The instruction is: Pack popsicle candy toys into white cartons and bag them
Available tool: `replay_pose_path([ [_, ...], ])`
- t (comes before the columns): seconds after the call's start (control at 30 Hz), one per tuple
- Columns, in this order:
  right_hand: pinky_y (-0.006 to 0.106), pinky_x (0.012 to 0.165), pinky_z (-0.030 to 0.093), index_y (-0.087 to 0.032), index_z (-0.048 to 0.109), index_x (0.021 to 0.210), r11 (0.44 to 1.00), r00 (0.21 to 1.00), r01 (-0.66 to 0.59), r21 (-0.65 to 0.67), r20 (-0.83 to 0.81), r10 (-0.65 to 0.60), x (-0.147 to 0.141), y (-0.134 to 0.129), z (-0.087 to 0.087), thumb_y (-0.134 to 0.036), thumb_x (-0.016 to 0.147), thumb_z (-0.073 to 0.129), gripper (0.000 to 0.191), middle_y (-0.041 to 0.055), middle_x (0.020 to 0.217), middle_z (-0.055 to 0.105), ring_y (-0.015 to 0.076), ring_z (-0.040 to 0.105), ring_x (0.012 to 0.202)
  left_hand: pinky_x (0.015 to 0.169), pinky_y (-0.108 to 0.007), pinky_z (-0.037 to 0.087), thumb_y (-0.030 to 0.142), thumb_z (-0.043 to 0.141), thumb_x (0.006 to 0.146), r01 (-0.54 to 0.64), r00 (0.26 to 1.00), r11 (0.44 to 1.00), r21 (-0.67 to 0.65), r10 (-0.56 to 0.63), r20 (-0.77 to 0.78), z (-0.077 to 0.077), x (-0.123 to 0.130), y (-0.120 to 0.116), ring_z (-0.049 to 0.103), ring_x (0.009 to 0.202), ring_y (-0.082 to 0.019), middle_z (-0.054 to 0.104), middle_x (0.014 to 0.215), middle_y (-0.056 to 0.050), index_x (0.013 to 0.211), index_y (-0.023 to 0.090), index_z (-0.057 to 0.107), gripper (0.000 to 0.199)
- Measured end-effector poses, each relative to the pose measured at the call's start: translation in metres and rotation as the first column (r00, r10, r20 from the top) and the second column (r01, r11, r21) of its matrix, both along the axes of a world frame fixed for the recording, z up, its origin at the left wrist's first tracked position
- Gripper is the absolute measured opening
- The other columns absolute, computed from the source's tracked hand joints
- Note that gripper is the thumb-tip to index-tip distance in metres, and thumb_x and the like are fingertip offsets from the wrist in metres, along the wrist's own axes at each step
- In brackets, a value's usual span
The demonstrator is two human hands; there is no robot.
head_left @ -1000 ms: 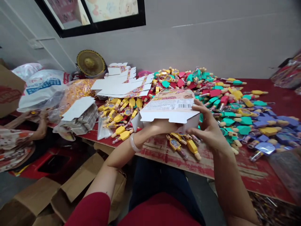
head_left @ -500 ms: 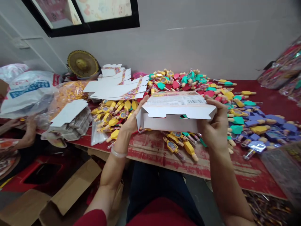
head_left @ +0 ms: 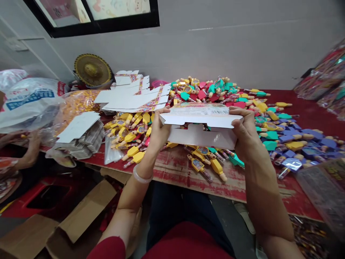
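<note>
The left hand (head_left: 159,131) and right hand (head_left: 244,131) held a white carton (head_left: 201,136) by its ends, fingers clamped; squeezed hard, the thin card could buckle and fall onto the toys (head_left: 198,164).

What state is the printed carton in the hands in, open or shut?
Open: the printed carton has its lid flap raised clear of the front wall, white inside showing, between the left hand and right hand.
</note>
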State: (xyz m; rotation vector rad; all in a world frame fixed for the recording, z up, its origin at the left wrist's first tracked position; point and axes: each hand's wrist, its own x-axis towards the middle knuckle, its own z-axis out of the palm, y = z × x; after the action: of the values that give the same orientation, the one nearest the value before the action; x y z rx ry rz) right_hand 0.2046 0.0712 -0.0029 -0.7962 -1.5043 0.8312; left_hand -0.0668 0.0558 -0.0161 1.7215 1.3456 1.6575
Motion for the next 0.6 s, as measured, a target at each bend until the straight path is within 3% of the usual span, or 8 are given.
replay_pose_path([
  [0.1,0.034,0.076,0.062,-0.03,0.055,0.125,0.969,0.988,-0.154,-0.196,-0.062,0.144,0.011,-0.008,0.013,-0.059,0.077,0.079,0.061,0.0077,0.152,0.048,0.0288,0.064,0.12,0.114,-0.046,0.046,0.053,0.071,0.085,0.292,0.935,0.955,-0.043,-0.276,0.223,0.005,-0.015,-0.009,0.052,0.14,-0.031,0.058,0.145,-0.009,0.133,0.026,0.055,0.057],
  [0.2,0.039,0.086,0.062,-0.03,0.057,0.126,0.974,0.99,-0.129,-0.186,0.039,0.139,0.016,-0.014,0.019,-0.046,0.07,0.085,0.065,0.0068,0.15,0.051,0.0318,0.061,0.125,0.117,-0.05,0.044,0.065,0.079,0.073,0.428,0.864,0.903,-0.022,-0.402,0.304,0.012,-0.025,-0.017,0.049,0.142,-0.036,0.062,0.14,-0.008,0.133,0.028,0.058,0.073],
  [0.3,0.047,0.104,0.055,-0.029,0.057,0.121,1.0,0.989,0.024,-0.012,0.146,-0.022,0.008,-0.013,0.012,-0.035,0.072,0.084,0.056,0.0056,0.147,0.054,0.0327,0.055,0.134,0.116,-0.049,0.045,0.06,0.085,0.07,0.318,0.93,0.947,-0.048,-0.302,0.209,0.016,-0.019,-0.019,0.049,0.142,-0.036,0.059,0.144,-0.009,0.129,0.028,0.056,0.073],
  [0.43,0.054,0.117,0.043,-0.029,0.054,0.12,0.963,0.963,0.192,0.19,0.151,-0.222,-0.009,-0.011,-0.005,-0.027,0.082,0.075,0.043,0.0076,0.142,0.056,0.0309,0.049,0.14,0.117,-0.048,0.042,0.046,0.089,0.071,0.108,0.986,0.994,-0.009,-0.106,0.126,0.012,-0.001,-0.017,0.048,0.142,-0.032,0.053,0.149,-0.01,0.115,0.025,0.054,0.06],
  [0.6,0.057,0.119,0.04,-0.029,0.052,0.121,0.944,0.956,0.214,0.253,0.146,-0.256,-0.014,-0.013,-0.011,-0.024,0.085,0.071,0.04,0.0083,0.142,0.056,0.0305,0.049,0.14,0.119,-0.049,0.039,0.041,0.089,0.074,-0.012,0.993,0.997,0.077,0.003,0.117,0.007,0.011,-0.02,0.049,0.142,-0.029,0.057,0.144,-0.01,0.11,0.024,0.053,0.053],
])
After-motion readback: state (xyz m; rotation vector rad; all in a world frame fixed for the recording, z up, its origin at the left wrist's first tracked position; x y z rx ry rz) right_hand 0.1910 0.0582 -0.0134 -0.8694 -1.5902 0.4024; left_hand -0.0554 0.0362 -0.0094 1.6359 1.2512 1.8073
